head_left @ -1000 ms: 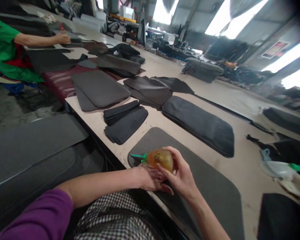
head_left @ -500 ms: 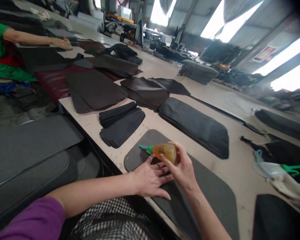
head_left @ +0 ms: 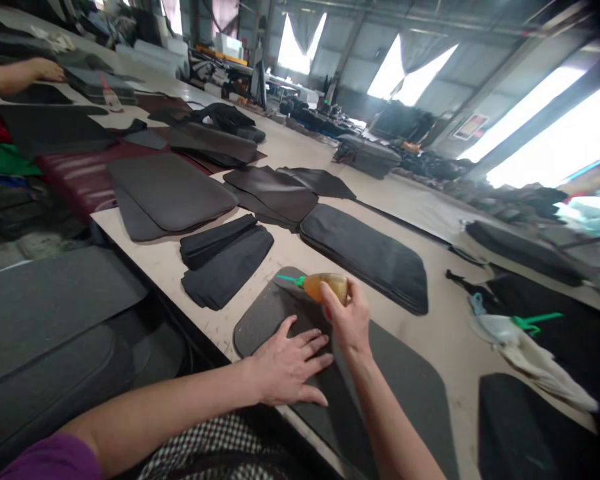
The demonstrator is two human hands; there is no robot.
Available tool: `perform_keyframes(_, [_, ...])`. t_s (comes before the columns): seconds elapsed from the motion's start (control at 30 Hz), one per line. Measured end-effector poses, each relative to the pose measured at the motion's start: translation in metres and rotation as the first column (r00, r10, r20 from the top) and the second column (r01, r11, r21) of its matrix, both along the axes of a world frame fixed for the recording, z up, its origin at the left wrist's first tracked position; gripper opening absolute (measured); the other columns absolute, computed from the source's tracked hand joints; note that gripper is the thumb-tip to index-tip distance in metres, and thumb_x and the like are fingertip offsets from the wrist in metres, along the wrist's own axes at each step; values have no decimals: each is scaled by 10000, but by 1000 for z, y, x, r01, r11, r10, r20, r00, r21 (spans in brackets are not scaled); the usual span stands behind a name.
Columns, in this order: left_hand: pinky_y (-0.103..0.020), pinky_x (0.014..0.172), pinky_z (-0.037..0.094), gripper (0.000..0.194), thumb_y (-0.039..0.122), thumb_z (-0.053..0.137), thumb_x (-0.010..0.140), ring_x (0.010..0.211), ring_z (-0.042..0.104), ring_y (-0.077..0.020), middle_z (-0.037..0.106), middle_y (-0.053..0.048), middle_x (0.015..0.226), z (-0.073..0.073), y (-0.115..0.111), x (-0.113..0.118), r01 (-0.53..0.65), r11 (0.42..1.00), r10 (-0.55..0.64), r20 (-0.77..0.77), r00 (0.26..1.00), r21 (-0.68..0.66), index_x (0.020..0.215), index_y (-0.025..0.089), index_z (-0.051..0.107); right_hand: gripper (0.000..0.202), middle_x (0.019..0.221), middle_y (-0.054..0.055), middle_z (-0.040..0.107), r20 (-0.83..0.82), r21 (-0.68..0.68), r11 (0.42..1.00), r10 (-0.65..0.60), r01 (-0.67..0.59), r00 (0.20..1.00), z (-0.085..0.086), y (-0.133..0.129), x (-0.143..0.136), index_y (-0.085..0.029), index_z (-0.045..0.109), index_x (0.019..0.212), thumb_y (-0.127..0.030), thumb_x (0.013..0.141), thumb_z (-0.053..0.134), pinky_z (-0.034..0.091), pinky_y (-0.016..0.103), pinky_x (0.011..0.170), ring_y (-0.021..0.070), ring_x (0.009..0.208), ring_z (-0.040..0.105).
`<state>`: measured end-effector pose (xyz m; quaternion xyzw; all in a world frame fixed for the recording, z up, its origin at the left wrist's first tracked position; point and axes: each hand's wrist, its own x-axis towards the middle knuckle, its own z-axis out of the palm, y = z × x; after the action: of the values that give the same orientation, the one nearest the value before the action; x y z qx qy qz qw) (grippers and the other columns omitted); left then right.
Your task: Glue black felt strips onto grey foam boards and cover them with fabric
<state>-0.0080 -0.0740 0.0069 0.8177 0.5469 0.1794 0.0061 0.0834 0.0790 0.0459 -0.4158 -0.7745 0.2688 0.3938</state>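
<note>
A squeeze bottle [head_left: 325, 287] of amber liquid with a thin green nozzle lies tilted sideways in my right hand [head_left: 351, 317], whose fingers wrap its base. Its nozzle points left, over the far corner of a dark grey rounded panel [head_left: 415, 373]. My left hand [head_left: 293, 363] rests on that panel with fingers spread, holding nothing. Beneath my forearms the panel's near part is partly covered. Beyond the bottle sit folded black fabric pieces [head_left: 230, 263] and a stack of black rounded panels [head_left: 365, 257].
Brown panels [head_left: 175, 193] lie farther along the table. At right are a second green-nozzled bottle [head_left: 535, 323], a whitish cloth [head_left: 540, 373] and a black panel [head_left: 525, 427]. Grey panels [head_left: 45, 313] are piled at lower left. A co-worker's hand [head_left: 40, 70] shows at upper left, near another bottle [head_left: 111, 97].
My left hand has come down flat on the panel, away from the bottle. My right hand keeps hold of the bottle. The co-worker's hand has let go of their bottle. My view has shifted.
</note>
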Motion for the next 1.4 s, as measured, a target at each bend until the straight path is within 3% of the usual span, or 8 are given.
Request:
perform_keyframes(0.13, [-613, 1206, 167, 734, 703, 253, 997, 1473, 371, -282, 451, -122, 1578, -1, 0, 0, 1, 1000, -1, 0, 1000, 12, 1496, 206, 462, 675, 1090, 130, 668, 38, 84, 994, -71, 67, 997, 0, 10, -8, -159, 600, 1208, -692, 795, 636, 497, 464, 912, 303, 974, 631])
perform_keyframes(0.37, [-604, 1211, 177, 726, 708, 284, 990, 1470, 377, -282, 475, -128, 1559, 1, 0, 0, 2, 1000, -2, 24, 1000, 0, 1485, 213, 479, 648, 1122, 149, 671, 62, 59, 998, -20, 17, 998, 1, 0, -2, -167, 599, 1228, -677, 829, 620, 503, 478, 913, 319, 1012, 636])
perform_keyframes(0.7, [-561, 1241, 158, 694, 696, 325, 992, 1517, 297, -255, 427, -82, 1599, -1, -3, 1, -16, 1000, 15, 41, 999, 23, 1508, 245, 433, 648, 1007, 87, 712, 88, -212, 973, 107, -87, 990, 19, -50, 21, -183, 618, 1170, -703, 785, 658, 530, 411, 814, 280, 868, 661])
perform_keyframes(0.93, [-423, 1213, 315, 679, 637, 310, 1025, 1471, 393, -247, 485, -87, 1558, -15, -1, 5, 9, 992, -2, 63, 998, -123, 1537, 200, 399, 546, 988, 61, 719, 43, -310, 927, 237, -212, 971, 21, -81, 29, -212, 610, 1153, -624, 803, 687, 547, 408, 810, 279, 871, 678])
perform_keyframes(1.07, [-399, 1223, 317, 627, 572, 273, 1053, 1494, 357, -242, 368, -67, 1633, -19, -2, 7, 38, 976, -16, 104, 994, -215, 1546, 204, 392, 521, 1006, 55, 718, 54, -360, 891, 316, -277, 947, 26, -89, 29, -220, 611, 1161, -586, 801, 702, 546, 405, 810, 277, 886, 679])
perform_keyframes(1.2, [-405, 1138, 422, 687, 684, 268, 1009, 1378, 511, -248, 475, -62, 1570, -11, -3, 8, 4, 947, 48, 156, 987, -320, 1499, 246, 468, 494, 961, 33, 709, -76, -492, 777, 411, -393, 908, 31, -77, 29, -223, 625, 1129, -588, 809, 716, 552, 373, 761, 258, 865, 673])
perform_keyframes(1.27, [-460, 1141, 404, 712, 720, 291, 983, 1380, 506, -272, 509, -75, 1542, -4, -4, 7, -26, 965, 65, 142, 988, -261, 1499, 262, 466, 480, 950, 32, 704, -178, -509, 744, 401, -433, 899, 31, -62, 31, -217, 631, 1113, -598, 831, 704, 549, 346, 699, 240, 820, 667])
perform_keyframes(1.4, [-554, 1213, 244, 680, 671, 328, 1002, 1505, 323, -293, 395, -124, 1613, 9, -1, 1, -19, 998, 24, 68, 997, -65, 1501, 228, 458, 554, 880, 34, 684, -154, -374, 887, 229, -271, 961, 26, -20, 35, -206, 603, 1169, -641, 835, 682, 517, 339, 586, 202, 638, 607])
